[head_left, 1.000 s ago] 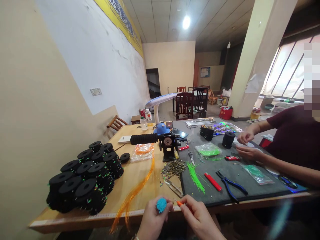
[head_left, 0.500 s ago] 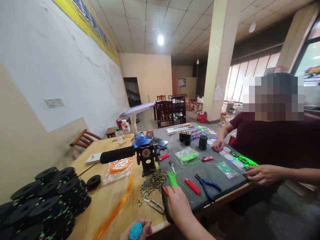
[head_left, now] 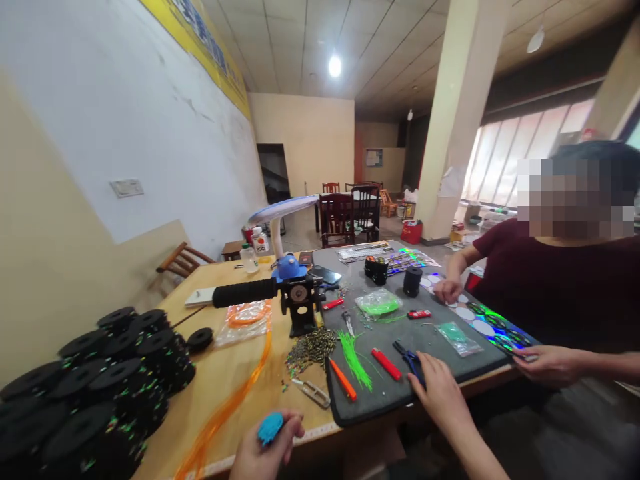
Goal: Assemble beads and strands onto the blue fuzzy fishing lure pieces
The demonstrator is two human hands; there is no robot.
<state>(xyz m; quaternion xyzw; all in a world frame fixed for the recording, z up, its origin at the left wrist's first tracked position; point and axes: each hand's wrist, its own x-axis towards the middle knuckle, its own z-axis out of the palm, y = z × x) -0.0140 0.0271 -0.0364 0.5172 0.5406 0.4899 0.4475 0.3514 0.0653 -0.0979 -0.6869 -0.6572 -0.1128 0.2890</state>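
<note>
My left hand (head_left: 273, 445), at the table's front edge, is closed around a bright blue bundle (head_left: 271, 427) whose rough, tufted end pokes out at the top. My right hand (head_left: 440, 387) is at the blue-handled pliers (head_left: 411, 357) on the dark grey mat, fingers and thumb around the handles and hiding most of them. Left of the pliers lie a red lighter-like stick (head_left: 386, 364) and an orange pen-like tool (head_left: 343, 380). A spread of bright green strands (head_left: 356, 360) lies behind the orange tool. Small metal thread snips (head_left: 312, 393) rest by the mat's edge.
Stacks of black foam spools (head_left: 100, 380) fill the left. A black-handled clamp device (head_left: 300, 303) stands mid-table beside a pile of small beads (head_left: 313, 350). Orange strands (head_left: 235, 407) run toward the front edge. At right, another person's hands (head_left: 545, 360) touch a shiny sticker sheet.
My right hand has left the orange tool, which now lies on the mat, and moved right to the pliers. My left hand still holds the blue bundle. The view has shifted slightly.
</note>
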